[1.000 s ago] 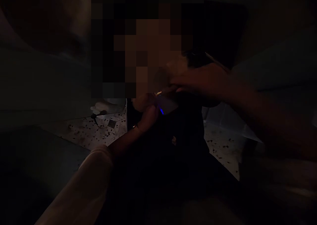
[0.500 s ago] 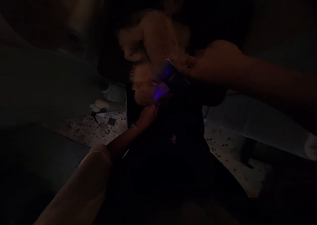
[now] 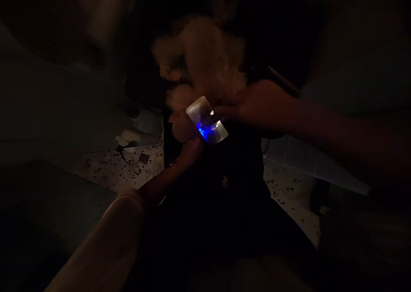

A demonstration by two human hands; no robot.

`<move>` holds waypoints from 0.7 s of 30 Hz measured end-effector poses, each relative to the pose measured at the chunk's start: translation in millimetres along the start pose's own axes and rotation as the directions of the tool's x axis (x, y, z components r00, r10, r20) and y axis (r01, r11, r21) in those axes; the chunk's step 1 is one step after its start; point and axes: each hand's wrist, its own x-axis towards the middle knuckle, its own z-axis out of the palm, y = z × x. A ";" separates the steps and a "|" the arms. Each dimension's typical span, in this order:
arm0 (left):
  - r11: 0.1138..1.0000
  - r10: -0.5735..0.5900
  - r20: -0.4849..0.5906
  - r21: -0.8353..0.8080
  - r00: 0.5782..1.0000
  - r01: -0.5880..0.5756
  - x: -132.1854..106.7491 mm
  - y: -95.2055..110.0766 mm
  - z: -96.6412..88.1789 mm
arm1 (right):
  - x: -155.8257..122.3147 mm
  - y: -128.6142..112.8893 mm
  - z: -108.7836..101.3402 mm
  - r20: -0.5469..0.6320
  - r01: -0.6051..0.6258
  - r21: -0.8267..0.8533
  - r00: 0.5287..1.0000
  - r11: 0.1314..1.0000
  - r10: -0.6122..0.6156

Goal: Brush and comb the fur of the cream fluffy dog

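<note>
Head view, dim: the fingers (image 3: 224, 111) of the right hand (image 3: 265, 105) appear closed on the upper edge of a flat glossy device (image 3: 201, 112), though the pinch is only partly visible. A small blue light (image 3: 203, 132) glows at its lower part, under a smooth face with rounded corners. Just below, the left hand (image 3: 190, 152) is raised with its fingers bent beside the device's lower edge; whether anything is gripped by them cannot be told in the dark. The device is held just in front of a fluffy tan mass (image 3: 199, 56), too blurred to be told as an animal or a toy. A hold like this is best kept light and at the edge, so that the slick face is not covered and the soft tufts are not pressed. A thin band (image 3: 172, 164) is worn on the left wrist, and a pale sleeve (image 3: 109, 240) covers the forearm. Farther out, dark cloth (image 3: 231, 168) and a speckled stone floor (image 3: 118, 170) are seen.
</note>
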 end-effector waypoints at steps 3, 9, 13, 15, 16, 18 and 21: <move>1.000 -0.012 -0.026 -0.001 1.000 0.012 0.0 -1.6 2.3 | 4.9 -15.3 17.9 0.185 0.111 -0.253 0.981 0.961 -0.065; 0.998 0.024 -0.110 -0.055 0.994 -0.030 -0.2 0.2 -1.1 | -29.1 22.0 1.5 0.036 -0.230 -0.440 0.962 0.868 0.272; 0.999 -0.016 -0.093 -0.048 0.996 0.011 -0.6 4.2 -7.2 | -40.4 26.7 25.7 -0.339 -0.513 -0.023 0.812 0.858 0.476; 0.999 -0.036 -0.063 -0.032 0.997 0.034 -1.4 7.3 -11.1 | -32.9 12.1 53.6 -0.383 -0.434 0.383 0.729 0.816 0.567; 0.999 -0.045 -0.046 -0.024 0.998 0.044 -2.0 8.6 -12.8 | -26.4 1.5 68.8 -0.347 -0.374 0.554 0.709 0.744 0.614; 0.998 -0.060 -0.015 -0.013 0.998 0.060 -3.6 10.0 -14.7 | -10.4 -22.2 97.4 -0.237 -0.264 0.760 0.739 0.594 0.631; 0.998 -0.014 0.001 -0.063 1.000 0.014 -6.4 8.1 -13.3 | 13.7 -52.8 127.2 -0.201 -0.228 0.826 0.735 0.515 0.648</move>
